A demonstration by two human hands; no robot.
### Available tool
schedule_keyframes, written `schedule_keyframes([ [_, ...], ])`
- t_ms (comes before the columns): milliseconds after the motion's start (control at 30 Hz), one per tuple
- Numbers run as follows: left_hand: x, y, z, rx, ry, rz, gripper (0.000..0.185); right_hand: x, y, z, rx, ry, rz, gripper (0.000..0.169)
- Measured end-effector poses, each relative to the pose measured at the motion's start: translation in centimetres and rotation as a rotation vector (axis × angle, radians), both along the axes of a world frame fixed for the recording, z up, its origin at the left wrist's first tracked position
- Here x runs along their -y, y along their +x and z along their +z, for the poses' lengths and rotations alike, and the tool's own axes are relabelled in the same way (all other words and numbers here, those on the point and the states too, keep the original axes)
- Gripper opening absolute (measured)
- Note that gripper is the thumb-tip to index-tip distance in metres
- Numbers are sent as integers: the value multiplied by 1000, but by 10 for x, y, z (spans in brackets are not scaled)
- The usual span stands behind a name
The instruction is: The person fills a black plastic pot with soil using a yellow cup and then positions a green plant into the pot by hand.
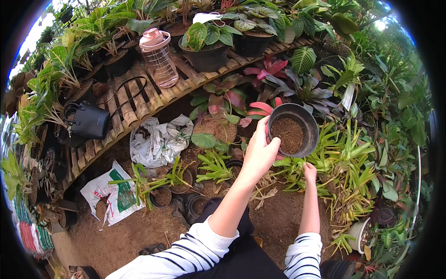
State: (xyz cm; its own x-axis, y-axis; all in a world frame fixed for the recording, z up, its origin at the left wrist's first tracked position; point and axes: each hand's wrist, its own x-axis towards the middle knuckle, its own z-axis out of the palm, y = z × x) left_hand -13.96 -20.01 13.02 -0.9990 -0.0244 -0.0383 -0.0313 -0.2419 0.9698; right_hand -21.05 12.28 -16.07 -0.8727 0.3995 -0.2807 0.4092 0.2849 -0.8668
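My left hand (263,153) grips a black plastic nursery pot (311,134) by its left side, with the thumb over the rim. Brown soil mix (287,136) partly fills the pot, whose mouth is tilted towards me. Lower and to the right, my right hand (309,173) has its fingers closed on a leafy green plant (296,171), probably a bromeliad. That plant lies at the left edge of a heap of similar green plants (348,164). The fingertips of the right hand are partly hidden among the leaves.
A bamboo-slat bench (139,101) curves across the back, carrying a pink water bottle (160,59), a black handbag (89,120) and potted plants. Below it lie white plastic sacks (160,143), (116,195) and small potted plants (179,178). A white pot (359,235) leans at the right.
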Motion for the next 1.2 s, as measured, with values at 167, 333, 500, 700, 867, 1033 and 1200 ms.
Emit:
schedule_keyframes([
  [167, -4, 0, -9, -100, 1, 33, 53, 22, 15, 67, -163, -152, 82, 28],
  [333, -16, -5, -20, -92, -24, 20, 55, 31, 43, 152, -351, -157, -114, 23],
  [500, -28, -1, -32, -127, -113, -53, 52, 7, 81, 195, -590, -67, -133, 24],
  [700, -48, 7, -53, -37, -54, -320, 49, -21, 152, 246, -613, -14, -186, 26],
  [867, -77, 28, -64, 73, -54, -527, 53, -44, 233, 247, -503, 6, -187, 24],
  [1033, -111, 63, -80, 110, -91, -702, 54, -53, 312, 202, -345, -114, -245, 21],
  [1200, -124, 84, -82, 128, -133, -825, 45, -62, 385, 108, 31, -248, -312, 22],
])
